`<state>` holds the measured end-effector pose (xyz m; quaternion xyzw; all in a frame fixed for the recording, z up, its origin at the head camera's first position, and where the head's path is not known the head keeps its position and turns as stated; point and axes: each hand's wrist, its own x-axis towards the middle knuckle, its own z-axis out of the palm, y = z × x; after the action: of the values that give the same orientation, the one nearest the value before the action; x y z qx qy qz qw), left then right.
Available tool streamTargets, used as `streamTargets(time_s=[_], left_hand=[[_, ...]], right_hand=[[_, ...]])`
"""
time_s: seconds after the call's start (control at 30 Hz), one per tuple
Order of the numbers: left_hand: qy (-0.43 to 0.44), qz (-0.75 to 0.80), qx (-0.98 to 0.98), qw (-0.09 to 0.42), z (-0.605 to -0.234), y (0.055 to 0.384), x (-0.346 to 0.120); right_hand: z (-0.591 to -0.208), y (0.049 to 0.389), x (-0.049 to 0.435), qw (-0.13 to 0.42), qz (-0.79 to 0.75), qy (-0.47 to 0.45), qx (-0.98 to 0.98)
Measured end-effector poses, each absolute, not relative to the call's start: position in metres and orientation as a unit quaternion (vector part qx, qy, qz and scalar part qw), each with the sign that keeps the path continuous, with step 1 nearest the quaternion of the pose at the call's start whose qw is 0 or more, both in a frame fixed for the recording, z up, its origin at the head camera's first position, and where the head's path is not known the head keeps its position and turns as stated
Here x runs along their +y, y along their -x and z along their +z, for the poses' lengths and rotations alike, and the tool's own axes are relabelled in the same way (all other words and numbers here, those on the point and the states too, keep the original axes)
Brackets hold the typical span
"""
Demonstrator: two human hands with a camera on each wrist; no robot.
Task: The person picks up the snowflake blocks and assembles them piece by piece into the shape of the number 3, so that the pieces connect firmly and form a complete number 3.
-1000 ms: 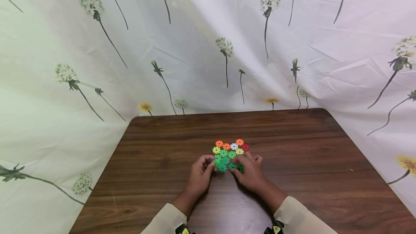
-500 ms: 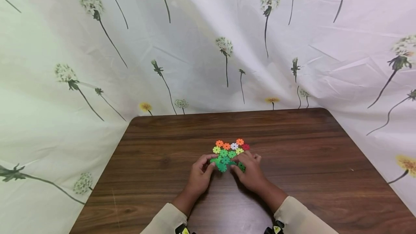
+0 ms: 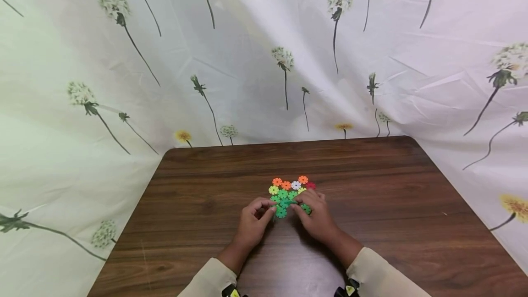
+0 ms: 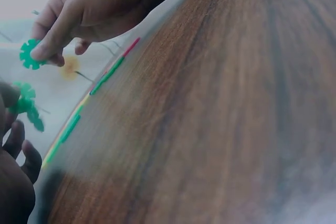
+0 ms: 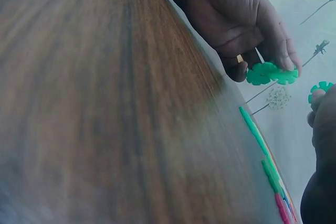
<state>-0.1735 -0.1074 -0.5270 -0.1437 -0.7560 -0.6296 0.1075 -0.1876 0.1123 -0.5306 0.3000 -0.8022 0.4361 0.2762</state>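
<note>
Between thumb and fingers, my left hand pinches joined green notched discs, lifted above the table. My right hand pinches a single green notched disc by its edge. In the head view the two hands face each other closely, and the held discs overlap the loose ones behind them. In the left wrist view a gap shows between the held pieces. Loose discs lie flat just beyond the hands: orange, white, yellow, red and green.
The brown wooden table extends around the hands. At its far edge hangs a white cloth printed with dandelions. Another green disc lies beneath the right hand's fingers.
The right hand has raised its green disc from the table and brought it toward the left hand's pieces. The left hand keeps its grip, tilting its discs slightly.
</note>
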Motion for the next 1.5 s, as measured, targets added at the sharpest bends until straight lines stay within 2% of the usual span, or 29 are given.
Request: streamTargets(time_s=[0.33,0.5,0.9,1.13,1.33,1.5], left_hand=[[0.184,-0.653,-0.732,0.063,-0.5256,0.1733,-0.1098],[0.161,-0.683,-0.713,0.023,-0.5241,0.1739,-0.1098],[0.116,-0.691,-0.712,-0.046,-0.5191,0.1738,-0.1084],[0.095,-0.727,-0.672,-0.103,-0.5177,0.1746,-0.1077],[0.078,-0.768,-0.625,-0.118,-0.5194,0.1746,-0.1099],[0.105,-0.732,-0.665,-0.104,-0.5222,0.1764,-0.1132]], right_hand=[[-0.5284,0.1889,0.1093,0.254,0.442,-0.326,-0.796],[-0.5290,0.1890,0.1086,0.241,0.444,-0.325,-0.800],[-0.5297,0.1893,0.1081,0.260,0.449,-0.328,-0.790],[-0.5296,0.1903,0.1069,0.265,0.450,-0.329,-0.787],[-0.5293,0.1900,0.1061,0.256,0.458,-0.329,-0.785],[-0.5289,0.1903,0.1059,0.264,0.455,-0.329,-0.785]])
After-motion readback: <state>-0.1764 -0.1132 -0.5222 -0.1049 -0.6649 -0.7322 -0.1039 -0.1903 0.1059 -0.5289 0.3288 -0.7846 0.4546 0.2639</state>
